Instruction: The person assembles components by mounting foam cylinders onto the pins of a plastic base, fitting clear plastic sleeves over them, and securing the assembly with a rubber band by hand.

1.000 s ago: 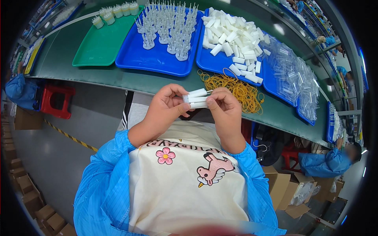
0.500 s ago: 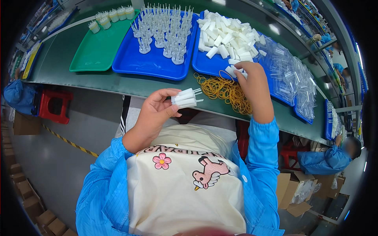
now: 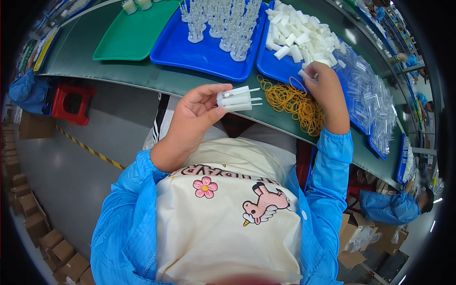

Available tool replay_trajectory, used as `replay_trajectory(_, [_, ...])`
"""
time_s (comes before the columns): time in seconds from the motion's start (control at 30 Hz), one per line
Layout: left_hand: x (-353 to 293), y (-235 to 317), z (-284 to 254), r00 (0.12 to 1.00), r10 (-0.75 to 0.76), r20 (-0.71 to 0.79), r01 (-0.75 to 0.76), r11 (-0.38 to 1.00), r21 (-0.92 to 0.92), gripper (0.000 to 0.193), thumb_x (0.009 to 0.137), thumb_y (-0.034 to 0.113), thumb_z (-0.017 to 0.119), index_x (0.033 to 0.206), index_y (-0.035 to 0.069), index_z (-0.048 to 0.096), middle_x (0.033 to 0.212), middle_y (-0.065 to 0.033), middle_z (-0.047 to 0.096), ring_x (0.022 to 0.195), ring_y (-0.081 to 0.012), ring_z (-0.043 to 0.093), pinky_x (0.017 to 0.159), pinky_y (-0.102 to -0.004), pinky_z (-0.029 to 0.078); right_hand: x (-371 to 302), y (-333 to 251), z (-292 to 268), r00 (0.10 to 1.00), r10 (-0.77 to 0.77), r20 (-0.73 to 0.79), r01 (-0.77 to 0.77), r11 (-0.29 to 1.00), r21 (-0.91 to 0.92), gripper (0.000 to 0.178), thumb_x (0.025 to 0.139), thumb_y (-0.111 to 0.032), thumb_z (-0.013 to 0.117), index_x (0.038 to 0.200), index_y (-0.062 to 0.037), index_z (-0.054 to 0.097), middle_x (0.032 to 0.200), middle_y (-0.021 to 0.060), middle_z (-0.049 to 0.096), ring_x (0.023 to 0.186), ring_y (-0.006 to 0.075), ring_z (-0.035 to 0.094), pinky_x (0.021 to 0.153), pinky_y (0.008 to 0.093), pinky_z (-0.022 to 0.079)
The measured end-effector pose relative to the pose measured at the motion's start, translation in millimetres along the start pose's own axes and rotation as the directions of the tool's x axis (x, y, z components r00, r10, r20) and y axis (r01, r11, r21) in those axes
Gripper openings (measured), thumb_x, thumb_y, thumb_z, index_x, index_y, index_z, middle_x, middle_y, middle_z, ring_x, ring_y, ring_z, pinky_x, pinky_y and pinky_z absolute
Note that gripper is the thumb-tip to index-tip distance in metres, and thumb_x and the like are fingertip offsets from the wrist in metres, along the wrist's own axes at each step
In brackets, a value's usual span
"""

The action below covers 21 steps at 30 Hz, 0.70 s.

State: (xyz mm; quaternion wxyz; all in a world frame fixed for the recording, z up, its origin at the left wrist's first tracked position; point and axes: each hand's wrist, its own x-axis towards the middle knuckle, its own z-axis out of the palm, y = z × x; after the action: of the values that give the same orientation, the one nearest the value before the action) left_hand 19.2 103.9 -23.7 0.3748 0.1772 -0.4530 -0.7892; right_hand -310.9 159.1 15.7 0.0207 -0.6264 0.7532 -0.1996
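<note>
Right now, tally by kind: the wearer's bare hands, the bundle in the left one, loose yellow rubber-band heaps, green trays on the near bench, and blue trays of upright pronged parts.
Bare hands, left hand and right hand: 2
White bundle with thin rods: 1
Loose yellow rubber-band heap: 1
Green plastic tray: 1
Blue plastic tray: 1
Total: 6

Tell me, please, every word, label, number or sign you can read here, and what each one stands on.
Cream shirt: a row of pink letters, upside down and partly lost in folds; I won't copy the wording.
White pieces in the left hand: no lettering visible.
Green tray: no lettering visible.
Floor tape: black and yellow stripes, no words visible.
Cardboard boxes: any print is too small or blurred to read.
</note>
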Motion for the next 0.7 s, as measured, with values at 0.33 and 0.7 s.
replay_trajectory(0.33, [-2,-4,-5,0.999,0.038,0.037,-0.039,0.998,0.049,0.040,0.086,-0.004,0.064,0.125,0.002,0.056,0.139,-0.0190,0.049,0.125,-0.0258,0.052,0.109,-0.0393,0.040,-28,-26,-19,0.976,0.208,-0.062,-0.100,0.682,0.724,0.018,0.086,0.000,0.066,0.103,0.0038,0.066,0.098,0.0064,0.064,0.083,0.0113,0.059,0.071,0.0243,0.048])
replay_trajectory(0.7, [7,-13,-4,0.994,0.040,0.098,-0.047,0.997,0.069,0.037,0.086,-0.011,0.059,0.122,0.001,0.059,0.140,-0.0184,0.049,0.121,-0.0249,0.055,0.103,-0.0355,0.046,-81,-64,16,0.951,0.309,-0.021,-0.077,0.300,0.951,0.032,0.086,0.000,0.067,0.116,0.0035,0.054,0.102,0.0129,0.066,0.091,0.0181,0.066,0.081,0.0275,0.054])
